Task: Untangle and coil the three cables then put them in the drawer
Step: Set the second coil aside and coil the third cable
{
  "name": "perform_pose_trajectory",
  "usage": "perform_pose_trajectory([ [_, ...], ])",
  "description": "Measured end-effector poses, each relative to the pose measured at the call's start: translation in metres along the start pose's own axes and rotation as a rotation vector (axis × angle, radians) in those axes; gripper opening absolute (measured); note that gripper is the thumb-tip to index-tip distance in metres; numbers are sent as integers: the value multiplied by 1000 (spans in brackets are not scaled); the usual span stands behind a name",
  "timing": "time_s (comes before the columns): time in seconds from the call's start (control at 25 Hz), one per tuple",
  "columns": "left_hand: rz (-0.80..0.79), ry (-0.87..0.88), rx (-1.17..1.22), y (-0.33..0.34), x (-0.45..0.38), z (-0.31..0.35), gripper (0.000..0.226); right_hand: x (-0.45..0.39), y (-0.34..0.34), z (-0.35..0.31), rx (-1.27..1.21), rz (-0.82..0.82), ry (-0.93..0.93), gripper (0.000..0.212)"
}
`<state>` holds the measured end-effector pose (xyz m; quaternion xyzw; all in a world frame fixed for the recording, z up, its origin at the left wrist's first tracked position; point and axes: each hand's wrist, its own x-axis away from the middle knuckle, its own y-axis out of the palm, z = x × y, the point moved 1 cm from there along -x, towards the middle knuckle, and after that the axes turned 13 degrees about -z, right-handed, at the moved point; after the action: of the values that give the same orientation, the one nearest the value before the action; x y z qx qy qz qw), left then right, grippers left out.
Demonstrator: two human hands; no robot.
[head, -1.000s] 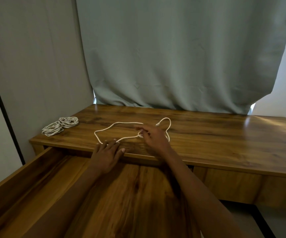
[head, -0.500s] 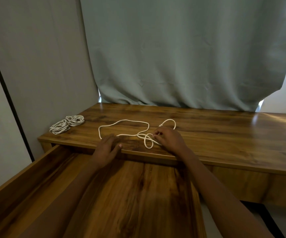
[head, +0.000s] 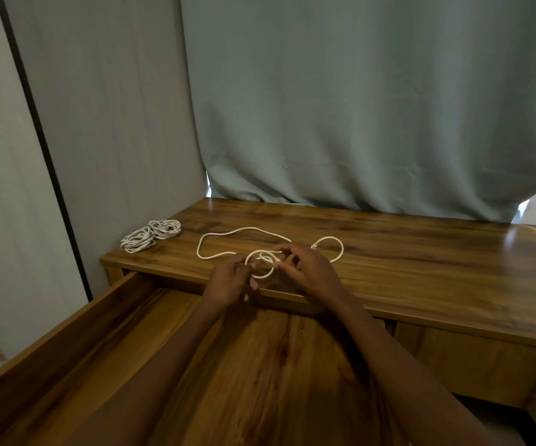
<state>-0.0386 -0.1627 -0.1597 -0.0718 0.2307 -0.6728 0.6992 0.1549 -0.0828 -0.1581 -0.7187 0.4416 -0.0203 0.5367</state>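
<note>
While both hands pinch it, loose cable (head: 228, 233) loops btwn left hand (head: 229, 280) & right hand (head: 311, 268) on desk (head: 421, 268); two coiled cables (head: 150, 235) sit far left, drawer (head: 67, 342) open below.

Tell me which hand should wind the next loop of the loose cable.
Probably the right hand: its fingers already pinch the loose cable beside its free end. The left hand holds the small coil steady.
</note>
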Motion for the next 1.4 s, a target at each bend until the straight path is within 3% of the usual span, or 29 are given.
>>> perform_pose_trajectory([
  [0.08, 69, -51, 135, -7, 1, -3, 18, 3, 0, 4, 30, -102, 61, 49],
  [0.16, 95, -97, 216, -15, 1, -7, 20, 3, 5, 12, 137, -147, 77, 34],
  [0.4, 98, -253, 485, -31, 7, 0, 33, -17, 4, 19, 469, 54, 127, 23],
  [0.48, 122, -290, 556, -38, 6, -2, 32, -27, 1, 26, 522, 53, 250, 23],
  [0.6, 169, -288, 430, -43, 6, -10, 32, -42, 5, 34, 531, 9, 452, 29],
  [0.64, 166, -275, 365, -44, 6, -13, 29, -47, 11, 31, 502, 1, 427, 32],
  [0.72, 168, -247, 168, -47, 6, -15, 24, -53, 25, 14, 390, -39, 190, 37],
  [0.84, 130, -207, -29, -57, 9, -10, 18, -58, 51, -14, 227, -245, -105, 43],
  [0.96, 18, -113, 88, -63, 13, -2, 14, -59, 77, -22, 213, -323, -162, 52],
  [1.16, -93, 29, 407, -61, 12, 2, 23, -57, 71, -20, 235, -162, -267, 38],
  [1.32, -68, -40, 574, -59, 11, -1, 34, -50, 49, -14, 148, 15, -53, 27],
  [1.4, -109, -81, 604, -59, 12, -2, 40, -46, 35, -15, 208, -3, -42, 38],
])
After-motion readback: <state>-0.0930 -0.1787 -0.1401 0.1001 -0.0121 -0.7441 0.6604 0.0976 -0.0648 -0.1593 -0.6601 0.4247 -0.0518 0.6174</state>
